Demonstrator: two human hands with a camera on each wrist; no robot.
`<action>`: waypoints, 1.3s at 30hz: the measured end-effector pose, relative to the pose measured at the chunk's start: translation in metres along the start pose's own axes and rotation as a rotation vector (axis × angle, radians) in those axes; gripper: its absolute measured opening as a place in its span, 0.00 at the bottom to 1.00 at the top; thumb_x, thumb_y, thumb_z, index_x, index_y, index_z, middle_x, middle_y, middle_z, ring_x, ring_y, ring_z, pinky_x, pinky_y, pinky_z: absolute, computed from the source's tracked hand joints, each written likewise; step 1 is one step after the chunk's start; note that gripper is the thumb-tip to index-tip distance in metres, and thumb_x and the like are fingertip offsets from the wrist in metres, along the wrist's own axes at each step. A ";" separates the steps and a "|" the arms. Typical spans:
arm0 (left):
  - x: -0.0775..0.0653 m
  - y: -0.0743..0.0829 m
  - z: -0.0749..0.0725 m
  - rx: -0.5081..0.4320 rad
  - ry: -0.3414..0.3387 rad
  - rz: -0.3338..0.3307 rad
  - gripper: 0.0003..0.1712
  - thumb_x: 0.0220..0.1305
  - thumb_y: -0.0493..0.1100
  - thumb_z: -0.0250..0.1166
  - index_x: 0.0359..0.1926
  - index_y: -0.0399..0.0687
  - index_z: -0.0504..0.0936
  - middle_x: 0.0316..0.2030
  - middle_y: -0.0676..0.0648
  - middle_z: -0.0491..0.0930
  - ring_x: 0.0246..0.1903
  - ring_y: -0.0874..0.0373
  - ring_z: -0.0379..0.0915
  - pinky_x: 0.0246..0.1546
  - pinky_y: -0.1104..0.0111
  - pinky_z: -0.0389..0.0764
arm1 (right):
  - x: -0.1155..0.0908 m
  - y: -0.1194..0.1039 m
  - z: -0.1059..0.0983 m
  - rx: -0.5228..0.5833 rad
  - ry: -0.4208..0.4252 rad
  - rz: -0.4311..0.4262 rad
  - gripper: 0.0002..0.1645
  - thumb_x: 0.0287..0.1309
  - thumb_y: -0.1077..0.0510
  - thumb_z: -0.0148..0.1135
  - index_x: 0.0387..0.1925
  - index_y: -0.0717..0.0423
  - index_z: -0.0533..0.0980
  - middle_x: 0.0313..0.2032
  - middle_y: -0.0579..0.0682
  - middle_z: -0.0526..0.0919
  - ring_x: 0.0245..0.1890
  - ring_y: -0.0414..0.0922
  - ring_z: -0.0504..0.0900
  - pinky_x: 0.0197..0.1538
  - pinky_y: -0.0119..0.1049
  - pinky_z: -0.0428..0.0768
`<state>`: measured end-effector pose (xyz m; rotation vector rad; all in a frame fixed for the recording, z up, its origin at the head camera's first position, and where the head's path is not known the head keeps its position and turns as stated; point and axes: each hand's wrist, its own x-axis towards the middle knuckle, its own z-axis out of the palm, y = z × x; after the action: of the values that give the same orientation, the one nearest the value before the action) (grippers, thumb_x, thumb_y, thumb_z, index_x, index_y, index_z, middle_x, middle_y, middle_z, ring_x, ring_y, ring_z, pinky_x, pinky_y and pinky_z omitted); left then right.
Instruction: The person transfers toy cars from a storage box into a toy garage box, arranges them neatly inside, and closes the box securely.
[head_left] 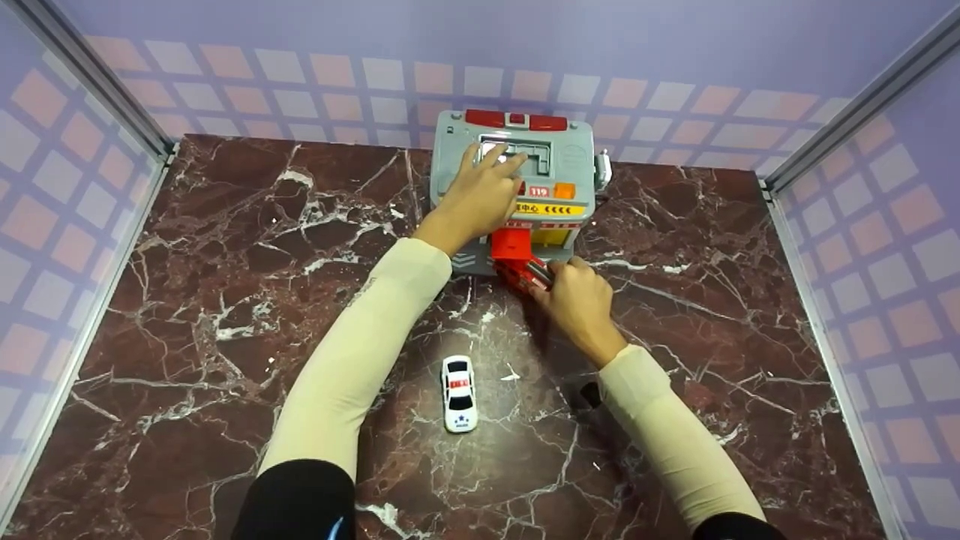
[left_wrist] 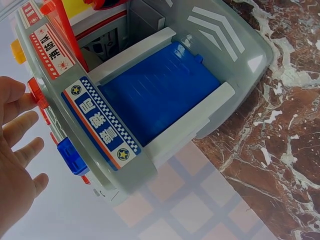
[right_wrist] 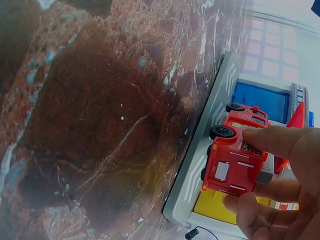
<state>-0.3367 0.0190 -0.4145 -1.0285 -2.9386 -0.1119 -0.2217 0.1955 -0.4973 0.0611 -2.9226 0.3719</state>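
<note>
A grey toy rescue station [head_left: 574, 150] stands at the back of the marble-patterned surface, its roof bearing red, orange and blue lights. My left hand [head_left: 480, 193] rests on the roof with its fingers spread. With thumb and fingers, my right hand [head_left: 581, 300] pinches a red toy fire truck [right_wrist: 232, 160] by its sides. The truck is over the station's grey front apron, facing the middle bay, where a red door [head_left: 511, 244] is swung up. Beside that bay are a blue door [left_wrist: 160, 95] and a yellow door [right_wrist: 215, 205], both down.
A white toy police car [head_left: 460, 397] sits on the marble surface [head_left: 225, 360] between my forearms. Tiled-pattern panels [head_left: 337, 71] enclose the surface at the back and both sides. A small white part [head_left: 603, 169] sticks out from the station's right side.
</note>
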 end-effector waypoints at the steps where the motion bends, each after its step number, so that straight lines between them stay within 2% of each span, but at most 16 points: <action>1: 0.000 0.000 0.000 -0.001 0.001 -0.001 0.23 0.76 0.48 0.49 0.60 0.44 0.81 0.77 0.50 0.57 0.77 0.43 0.46 0.76 0.40 0.42 | 0.000 0.000 0.000 -0.001 0.005 -0.001 0.24 0.47 0.43 0.76 0.39 0.56 0.85 0.35 0.60 0.83 0.30 0.66 0.84 0.31 0.61 0.81; 10: 0.001 0.001 0.000 0.007 0.002 0.005 0.23 0.76 0.48 0.49 0.60 0.44 0.81 0.77 0.49 0.58 0.77 0.44 0.46 0.75 0.40 0.43 | 0.003 -0.001 0.005 -0.008 0.042 -0.016 0.23 0.47 0.42 0.76 0.33 0.58 0.84 0.33 0.60 0.82 0.27 0.66 0.83 0.29 0.61 0.80; 27: 0.001 0.001 -0.001 0.002 -0.020 -0.005 0.24 0.76 0.49 0.48 0.64 0.46 0.78 0.77 0.50 0.56 0.78 0.43 0.44 0.75 0.40 0.41 | 0.009 -0.006 0.011 -0.004 0.030 0.006 0.27 0.50 0.38 0.74 0.34 0.58 0.84 0.33 0.59 0.82 0.27 0.65 0.83 0.29 0.60 0.80; 39: 0.000 0.001 -0.001 0.002 -0.021 -0.007 0.24 0.76 0.49 0.48 0.64 0.45 0.78 0.77 0.50 0.56 0.78 0.43 0.44 0.75 0.40 0.41 | 0.009 -0.010 0.014 -0.014 0.068 -0.009 0.28 0.51 0.37 0.73 0.31 0.60 0.81 0.31 0.59 0.82 0.25 0.65 0.82 0.27 0.60 0.80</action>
<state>-0.3360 0.0193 -0.4132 -1.0250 -2.9612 -0.0984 -0.2322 0.1823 -0.5069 0.0589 -2.8566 0.3458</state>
